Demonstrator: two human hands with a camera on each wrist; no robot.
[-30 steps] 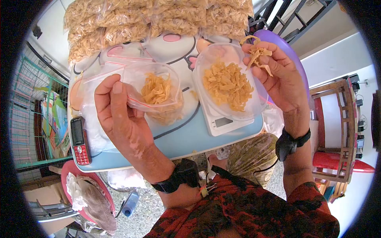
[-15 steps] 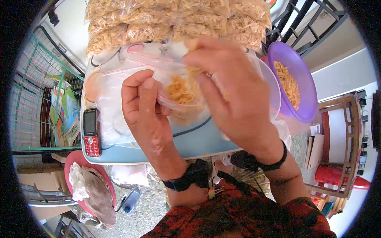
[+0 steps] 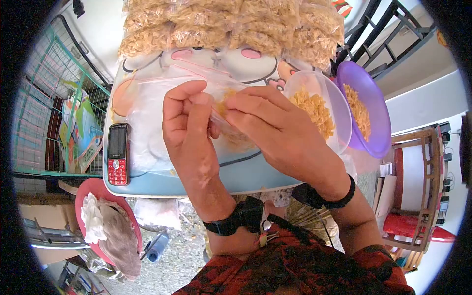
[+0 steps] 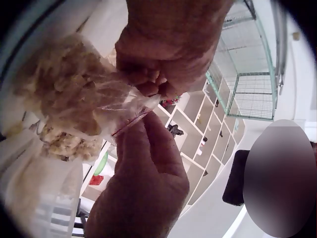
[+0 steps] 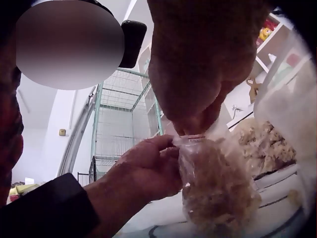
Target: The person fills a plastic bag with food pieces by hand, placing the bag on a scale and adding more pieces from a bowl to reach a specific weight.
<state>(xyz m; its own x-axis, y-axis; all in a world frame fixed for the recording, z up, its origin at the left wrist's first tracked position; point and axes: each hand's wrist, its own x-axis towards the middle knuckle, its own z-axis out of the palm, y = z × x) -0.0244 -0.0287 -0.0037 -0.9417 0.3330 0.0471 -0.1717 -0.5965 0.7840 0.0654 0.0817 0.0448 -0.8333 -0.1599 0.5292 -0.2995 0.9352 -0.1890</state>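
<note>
A clear zip bag (image 5: 213,183) of pale yellow dried strips hangs at the table's middle. My left hand (image 3: 191,137) pinches its mouth edge between thumb and fingers. At the same mouth is my right hand (image 3: 285,132), its fingertips together on the bag's edge; in the left wrist view the right hand (image 4: 143,178) pinches the red-lined rim. Right of it in the head view, a clear tub (image 3: 344,113) holds more strips. Whether any strips lie between the right fingertips is hidden.
Filled bags (image 3: 206,24) are piled along the table's back. A purple basin (image 3: 381,108) with strips stands at right. Empty bags (image 3: 147,110) lie left, beside a red and black phone (image 3: 117,155). A green wire cage (image 3: 64,98) stands at far left.
My right hand has moved left from above the tub to the bag's mouth, and the strips it held are out of sight. My left hand keeps its pinch on the bag.
</note>
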